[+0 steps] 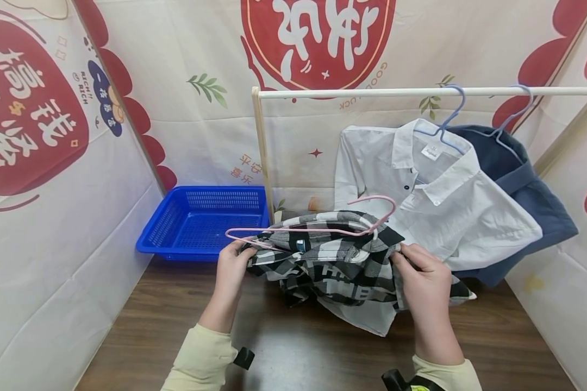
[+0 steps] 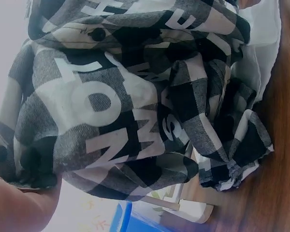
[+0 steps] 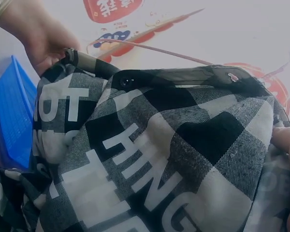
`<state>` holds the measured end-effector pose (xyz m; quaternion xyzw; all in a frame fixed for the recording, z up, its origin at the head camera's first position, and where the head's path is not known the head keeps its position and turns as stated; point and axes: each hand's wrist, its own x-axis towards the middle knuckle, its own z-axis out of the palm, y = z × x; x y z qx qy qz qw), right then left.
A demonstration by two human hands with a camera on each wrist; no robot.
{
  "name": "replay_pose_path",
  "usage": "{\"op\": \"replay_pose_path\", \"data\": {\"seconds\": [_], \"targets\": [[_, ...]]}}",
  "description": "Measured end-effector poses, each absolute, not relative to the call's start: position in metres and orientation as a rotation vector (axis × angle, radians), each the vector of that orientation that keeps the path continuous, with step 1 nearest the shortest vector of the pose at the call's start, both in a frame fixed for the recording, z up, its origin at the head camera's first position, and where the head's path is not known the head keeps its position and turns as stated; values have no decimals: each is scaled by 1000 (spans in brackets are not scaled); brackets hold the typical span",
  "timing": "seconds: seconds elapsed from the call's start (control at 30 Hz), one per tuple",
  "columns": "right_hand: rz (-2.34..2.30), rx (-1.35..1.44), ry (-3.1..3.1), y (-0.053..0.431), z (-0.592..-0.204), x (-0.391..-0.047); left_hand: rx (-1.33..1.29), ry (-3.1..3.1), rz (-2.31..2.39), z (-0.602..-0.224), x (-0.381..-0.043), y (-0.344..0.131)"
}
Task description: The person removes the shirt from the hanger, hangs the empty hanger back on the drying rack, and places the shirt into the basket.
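We see the main risk in the pink hanger (image 1: 300, 231): its near end pokes out at the collar of the checked shirt (image 1: 339, 282), just above the left hand (image 1: 231, 271), while the other arm goes out of sight under the cloth. If the shirt is lifted like this, the loose end could slip out, since nothing plainly supports it on that side. We cannot quite tell whether the left fingers also catch the wire; certainly they pinch the shirt's edge, and the fingers of the right hand (image 1: 424, 282) pinch the opposite side. Pulling the two sides unevenly could skew the collar or snag the hook in a fold. The shirt hangs bunched between both hands, over the table (image 1: 293, 361) and in front of the rail (image 1: 318, 94).

Its cloth looks soft and brushed, woven in black, grey and white checks, with pale block letters (several lost in the creases) and a paler layer below the hem. The hanger is thin, smooth and rounded at its end. Behind, a crisp white shirt (image 1: 452, 222) overlaps a dark blue garment (image 1: 543, 209); the blue basket (image 1: 200, 253) is rigid, perforated plastic.
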<state>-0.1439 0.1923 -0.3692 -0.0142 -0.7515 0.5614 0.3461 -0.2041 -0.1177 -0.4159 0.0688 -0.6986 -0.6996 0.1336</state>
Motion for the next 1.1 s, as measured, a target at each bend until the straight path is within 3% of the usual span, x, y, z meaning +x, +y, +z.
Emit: {"op": "replay_pose_path", "data": {"seconds": [0.43,0.9,1.1], "targets": [[1461,-31,-1901,196,-372,-143,150,-2016,-2122,-413,-202,-121],[1380,235,-1814,199,-376,-148,338,-1938,-2358,-406,-207,-118],[1369,254,-1819,202,-372,-147,246,-2005,-2313,-404,-206,-118]]}}
